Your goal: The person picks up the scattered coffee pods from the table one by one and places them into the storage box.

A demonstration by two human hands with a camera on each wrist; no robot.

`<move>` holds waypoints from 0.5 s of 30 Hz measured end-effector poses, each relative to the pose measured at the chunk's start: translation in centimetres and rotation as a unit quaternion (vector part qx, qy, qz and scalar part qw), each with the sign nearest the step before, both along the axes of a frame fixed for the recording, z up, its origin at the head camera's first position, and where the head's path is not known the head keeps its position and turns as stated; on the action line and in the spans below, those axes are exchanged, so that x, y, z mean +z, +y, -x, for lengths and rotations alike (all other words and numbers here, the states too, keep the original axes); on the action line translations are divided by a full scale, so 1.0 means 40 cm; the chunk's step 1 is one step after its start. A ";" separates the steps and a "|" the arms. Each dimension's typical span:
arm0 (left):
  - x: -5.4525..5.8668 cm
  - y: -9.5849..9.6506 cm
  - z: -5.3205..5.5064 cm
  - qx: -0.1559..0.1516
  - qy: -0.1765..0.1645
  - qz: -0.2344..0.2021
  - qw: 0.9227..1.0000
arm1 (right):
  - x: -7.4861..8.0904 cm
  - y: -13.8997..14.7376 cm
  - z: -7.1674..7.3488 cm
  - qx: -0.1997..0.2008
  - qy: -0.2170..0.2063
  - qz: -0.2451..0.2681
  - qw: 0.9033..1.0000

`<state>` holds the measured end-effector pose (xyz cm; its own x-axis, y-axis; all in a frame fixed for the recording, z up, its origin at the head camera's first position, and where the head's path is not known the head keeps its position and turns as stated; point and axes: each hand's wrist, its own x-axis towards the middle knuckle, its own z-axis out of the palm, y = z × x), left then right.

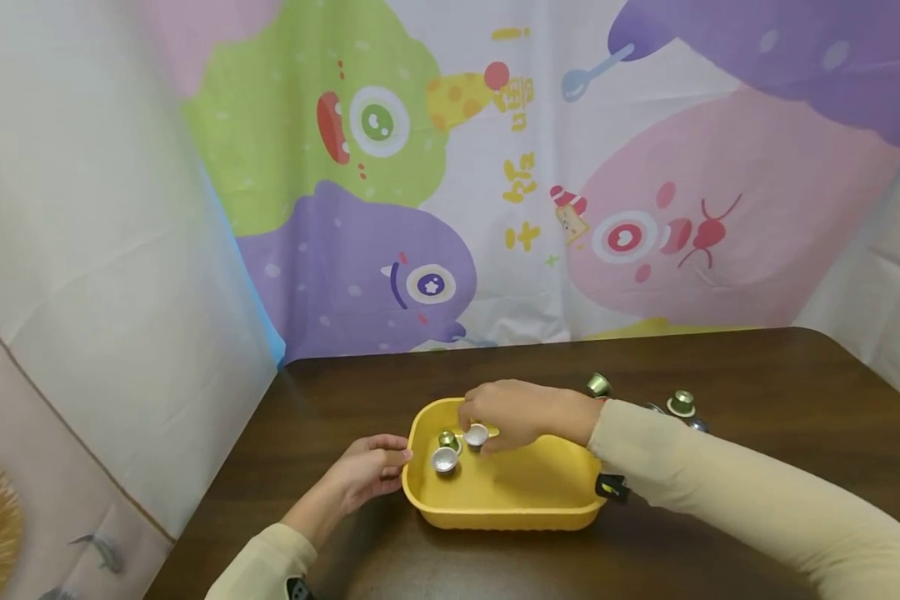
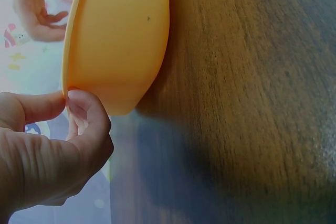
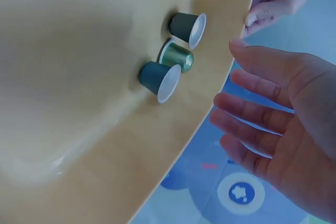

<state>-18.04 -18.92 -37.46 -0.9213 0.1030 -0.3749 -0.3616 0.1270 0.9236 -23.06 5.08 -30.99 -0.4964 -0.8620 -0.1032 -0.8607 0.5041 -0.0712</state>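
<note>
A yellow plastic bin (image 1: 525, 518) sits on the table, seen from outside in the left wrist view. My left hand (image 1: 367, 473) pinches its left rim between thumb and fingers (image 2: 92, 121). Inside, near the left end, lie three coffee capsules: one with its pale lid (image 1: 444, 461) facing up, a green one (image 3: 177, 57) standing on its lid, and another pale-lidded one (image 3: 160, 81). Over the bin's far left part, my right hand (image 1: 506, 414) hovers beside the capsules. Its fingers (image 3: 252, 108) are spread and hold nothing in the right wrist view.
Behind the right forearm, more capsules lie on the dark wooden table (image 1: 780, 392), among them a tilted green one (image 1: 598, 384) and a green one (image 1: 681, 402) standing on its lid. A cartoon-printed curtain (image 1: 525, 275) hangs behind the table; a pale cloth (image 1: 112, 250) hangs at left.
</note>
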 end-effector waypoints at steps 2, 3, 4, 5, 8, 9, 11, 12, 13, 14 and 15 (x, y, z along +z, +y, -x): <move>0.002 -0.001 0.000 -0.002 0.001 0.005 1.000 | 0.001 0.022 -0.001 -0.002 -0.005 0.016 1.000; 0.003 -0.001 0.000 -0.002 0.001 0.005 1.000 | 0.002 0.033 -0.001 -0.002 -0.007 0.025 1.000; 0.003 -0.001 0.001 -0.004 0.001 0.005 1.000 | 0.002 0.043 -0.001 -0.002 -0.008 0.034 0.999; 0.003 -0.001 0.001 -0.004 0.000 0.006 1.000 | 0.002 0.054 -0.002 -0.003 -0.008 0.043 0.999; 0.002 -0.001 0.003 -0.005 -0.003 0.006 1.000 | 0.002 0.084 -0.003 -0.007 -0.003 0.066 0.998; 0.001 0.000 0.004 -0.002 -0.004 0.006 1.000 | 0.002 0.094 -0.003 -0.008 0.000 0.073 0.997; 0.000 -0.001 0.005 0.002 -0.006 0.007 1.000 | 0.002 0.111 -0.003 -0.018 0.002 0.081 0.997; 0.001 -0.001 0.006 0.003 -0.006 0.008 1.000 | 0.003 0.119 -0.003 -0.022 0.002 0.084 0.996; 0.002 -0.002 0.006 0.003 -0.007 0.009 1.000 | 0.003 0.127 -0.003 -0.026 0.002 0.087 0.996; 0.002 -0.003 0.006 0.004 -0.008 0.010 1.000 | 0.003 0.134 -0.003 -0.030 0.002 0.089 0.996; 0.003 -0.004 0.006 0.007 -0.009 0.011 1.000 | 0.003 0.140 -0.004 -0.036 0.000 0.092 0.995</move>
